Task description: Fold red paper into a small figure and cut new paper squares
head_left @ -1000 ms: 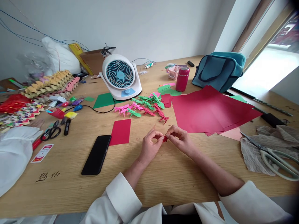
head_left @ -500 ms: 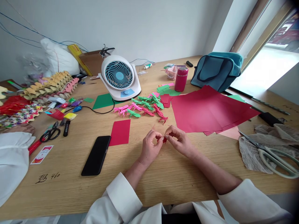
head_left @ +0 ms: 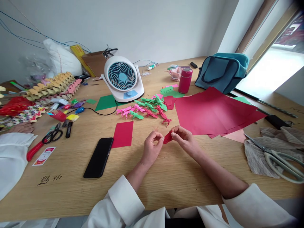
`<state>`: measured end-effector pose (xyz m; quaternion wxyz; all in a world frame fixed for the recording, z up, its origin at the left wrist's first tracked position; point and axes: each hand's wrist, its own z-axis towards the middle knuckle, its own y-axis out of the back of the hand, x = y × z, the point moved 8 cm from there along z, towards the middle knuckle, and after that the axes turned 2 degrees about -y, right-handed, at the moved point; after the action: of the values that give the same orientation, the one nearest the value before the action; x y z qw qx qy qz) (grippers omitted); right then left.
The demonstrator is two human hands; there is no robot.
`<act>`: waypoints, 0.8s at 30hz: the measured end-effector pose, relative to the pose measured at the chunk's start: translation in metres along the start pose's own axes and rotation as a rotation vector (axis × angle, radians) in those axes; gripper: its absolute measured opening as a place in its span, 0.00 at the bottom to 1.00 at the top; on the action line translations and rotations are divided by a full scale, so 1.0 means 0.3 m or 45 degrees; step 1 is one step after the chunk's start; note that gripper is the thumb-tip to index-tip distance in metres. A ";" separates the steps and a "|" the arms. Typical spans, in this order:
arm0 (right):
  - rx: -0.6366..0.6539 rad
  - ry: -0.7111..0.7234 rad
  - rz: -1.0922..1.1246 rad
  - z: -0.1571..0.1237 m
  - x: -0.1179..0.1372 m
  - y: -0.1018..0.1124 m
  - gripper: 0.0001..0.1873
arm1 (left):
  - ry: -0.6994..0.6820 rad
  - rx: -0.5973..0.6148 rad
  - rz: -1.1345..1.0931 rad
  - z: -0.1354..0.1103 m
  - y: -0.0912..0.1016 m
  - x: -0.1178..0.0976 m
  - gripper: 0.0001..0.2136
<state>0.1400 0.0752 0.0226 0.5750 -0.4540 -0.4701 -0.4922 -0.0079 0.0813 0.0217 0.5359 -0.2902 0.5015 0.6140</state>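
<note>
A small folded red paper piece (head_left: pixel 167 138) sits between both my hands, just above the wooden table (head_left: pixel 180 177). My left hand (head_left: pixel 152 148) pinches its left end with curled fingers. My right hand (head_left: pixel 184 139) pinches its right end. A heap of finished pink, green and red folded paper figures (head_left: pixel 144 110) lies beyond my hands. A small red paper rectangle (head_left: pixel 123 134) lies flat to the left, next to a black phone (head_left: pixel 98 157).
Large red paper sheets (head_left: pixel 213 110) spread at the right, with a teal bag (head_left: pixel 222 71) and a red flask (head_left: pixel 185 80) behind. A white desk fan (head_left: pixel 122 78) stands at the back. Big scissors (head_left: pixel 277 158) rest on a cloth. Another person's white sleeve (head_left: pixel 11 158) and hand (head_left: pixel 21 128) sit at the left, near black scissors (head_left: pixel 52 135).
The red paper piece has been raised and shows more between my fingertips. The other person's hand has come into view at the left edge.
</note>
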 end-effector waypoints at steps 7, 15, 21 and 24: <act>-0.003 -0.052 0.055 0.005 -0.041 0.000 0.19 | 0.038 0.045 -0.054 -0.001 -0.016 0.007 0.04; 0.038 -0.020 -0.023 0.005 -0.056 -0.007 0.16 | 0.097 0.117 -0.135 0.001 -0.032 0.025 0.08; 0.170 -0.065 -0.070 0.003 -0.090 -0.043 0.17 | 0.203 -0.044 -0.356 0.001 -0.003 0.074 0.10; 0.159 -0.089 -0.080 0.002 -0.105 -0.042 0.16 | 0.259 -0.033 -0.402 -0.002 -0.013 0.086 0.09</act>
<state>0.1251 0.0789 -0.0075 0.5698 -0.4191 -0.5337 -0.4635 -0.0110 0.0899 -0.0026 0.5683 -0.4328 0.4935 0.4962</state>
